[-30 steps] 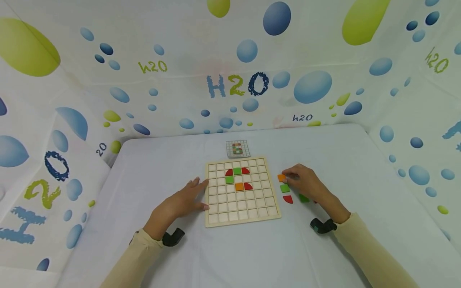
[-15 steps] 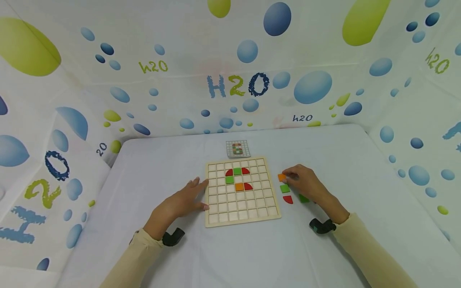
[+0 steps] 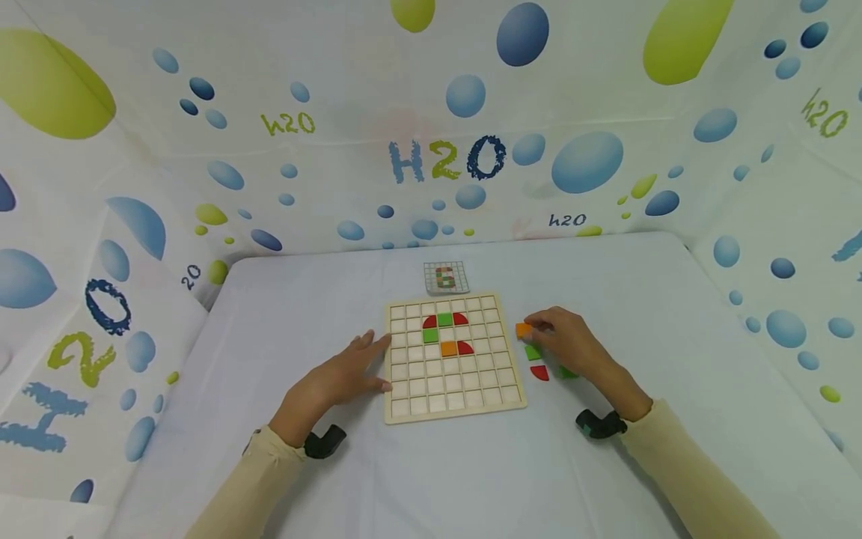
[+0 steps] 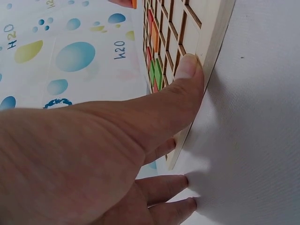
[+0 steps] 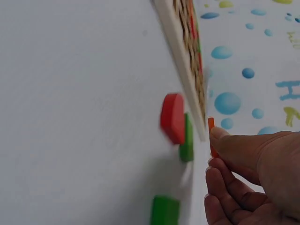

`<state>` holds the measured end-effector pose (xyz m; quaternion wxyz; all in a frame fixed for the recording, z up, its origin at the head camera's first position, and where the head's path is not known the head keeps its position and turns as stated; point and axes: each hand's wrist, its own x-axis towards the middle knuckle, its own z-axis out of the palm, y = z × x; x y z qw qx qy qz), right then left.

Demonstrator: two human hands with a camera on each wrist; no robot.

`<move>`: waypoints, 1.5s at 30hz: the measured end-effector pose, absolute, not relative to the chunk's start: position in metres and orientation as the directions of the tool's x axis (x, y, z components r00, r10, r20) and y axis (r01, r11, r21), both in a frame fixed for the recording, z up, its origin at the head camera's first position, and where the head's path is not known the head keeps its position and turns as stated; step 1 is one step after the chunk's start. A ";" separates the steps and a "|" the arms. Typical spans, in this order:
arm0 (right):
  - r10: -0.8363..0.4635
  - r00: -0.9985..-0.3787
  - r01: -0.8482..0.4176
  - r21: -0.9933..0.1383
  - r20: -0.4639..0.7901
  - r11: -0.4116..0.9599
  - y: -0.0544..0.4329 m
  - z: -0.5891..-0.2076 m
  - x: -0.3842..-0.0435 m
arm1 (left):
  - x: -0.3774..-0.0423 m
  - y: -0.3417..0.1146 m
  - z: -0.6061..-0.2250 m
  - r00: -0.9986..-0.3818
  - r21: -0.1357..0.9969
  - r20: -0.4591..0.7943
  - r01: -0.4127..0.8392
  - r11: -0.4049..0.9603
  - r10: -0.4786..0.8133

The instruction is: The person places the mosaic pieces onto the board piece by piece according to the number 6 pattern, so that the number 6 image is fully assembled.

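Observation:
A wooden grid board [image 3: 397, 415] lies in the middle of the table, with green and orange square tiles and red quarter-round tiles set in some of its cells. My left hand [image 3: 340, 374] rests at its left edge, fingers extended; the left wrist view shows the thumb [image 4: 187, 75] on the rim. Right of the board, my right hand [image 3: 569, 340] pinches an orange square tile [image 3: 522, 330] between thumb and fingers. In the right wrist view this tile [image 5: 211, 123] stands on edge. Close below that hand lie a green square tile [image 3: 533, 353] and a red quarter-round tile [image 3: 539, 373].
Another green tile [image 3: 568, 371] lies partly hidden under the right hand. Behind the board is a small pattern card [image 3: 446, 278] with a gridded coloured figure. A white cloth [image 3: 465, 479] covers the table, and a printed H2O curtain [image 3: 337, 165] rises behind it.
My right hand has shifted slightly left with the orange tile, toward the board. The left hand stays at the board's edge.

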<state>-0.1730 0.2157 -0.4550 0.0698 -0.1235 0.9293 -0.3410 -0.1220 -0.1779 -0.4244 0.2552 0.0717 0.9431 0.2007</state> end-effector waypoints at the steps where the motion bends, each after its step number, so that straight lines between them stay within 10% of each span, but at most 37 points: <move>1: -0.283 -0.958 -0.191 -0.653 -0.037 0.733 0.213 -0.453 -0.172 | -0.122 -0.178 -0.424 -0.859 0.413 -0.454 0.033 0.910 0.237; 45: -0.495 -0.869 -0.367 -0.646 -0.018 0.669 0.080 -0.450 -0.164 | -0.121 -0.179 -0.423 -0.859 0.418 -0.456 0.023 0.908 0.231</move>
